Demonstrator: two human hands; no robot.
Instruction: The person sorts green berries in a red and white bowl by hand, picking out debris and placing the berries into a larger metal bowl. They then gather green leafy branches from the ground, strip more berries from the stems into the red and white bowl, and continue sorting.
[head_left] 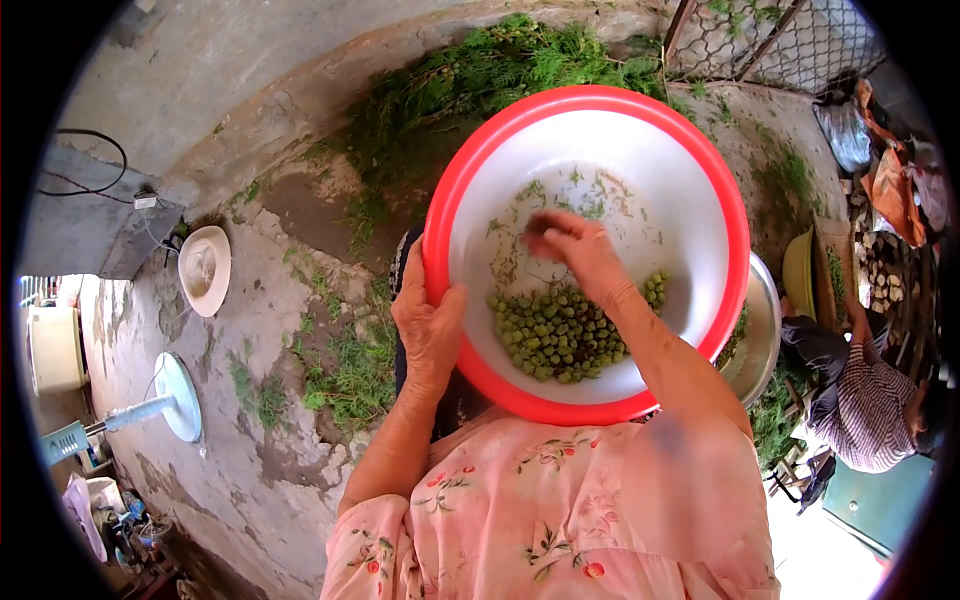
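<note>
A large white basin [690, 200] with a thick red rim rests on my lap, tilted toward me. My left hand [425, 320] holds the rim at its left side, the thumb pressed against the red edge. Inside the basin, my right hand [575, 245] hovers over bits of green leaf [600, 195] scattered on the white bottom; its fingers are smeared by motion. A heap of small round green cones or fruits [560, 335] lies at the near side of the basin, just below my right wrist.
Cut green branches [520, 60] lie along the wall, with more sprigs [350, 385] on the floor at left. A metal bowl [755, 330] stands against the right side. A person [865, 400] sits far right near a yellow-green basin [798, 272]. A hat [204, 270] and fan [178, 398] are at left.
</note>
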